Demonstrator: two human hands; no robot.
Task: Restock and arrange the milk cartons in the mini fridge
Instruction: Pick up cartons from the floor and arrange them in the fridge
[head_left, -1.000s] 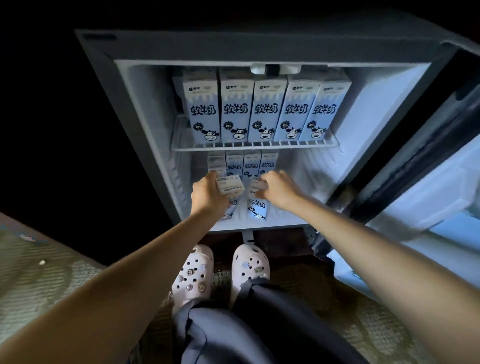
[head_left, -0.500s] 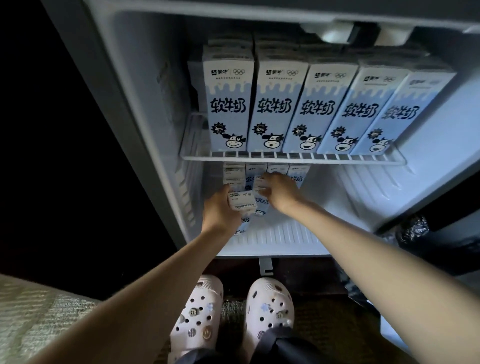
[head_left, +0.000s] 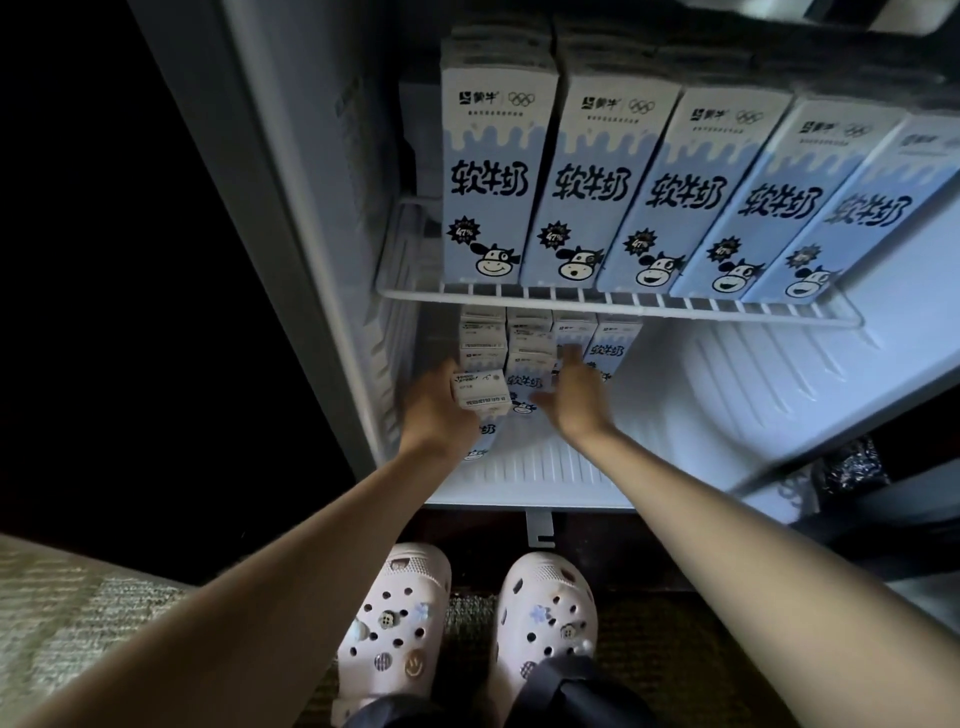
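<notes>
Both bare forearms reach from the bottom corners up into the lower compartment of the mini fridge (head_left: 311, 260). The left hand (head_left: 434, 410) is turned palm-right, its fingers curled around a small milk carton (head_left: 480, 392) held upright at the front left of the fridge floor, at about 9 o'clock from the right hand. The right hand (head_left: 574, 395) hovers just beside it with fingers spread and loose, pinching nothing, its fingertips up against the small cartons (head_left: 530, 358) standing behind; it is blurred, so actual contact is hard to tell. Four small cartons show in the back row under the wire shelf (head_left: 623, 304), with at least one more in front of them, partly hidden. On the wire shelf, at 12 o'clock from the hands, five large milk cartons (head_left: 592, 187) stand side by side with their cow faces forward. At 6 o'clock, two white clogs (head_left: 395, 623) sit on the floor.
</notes>
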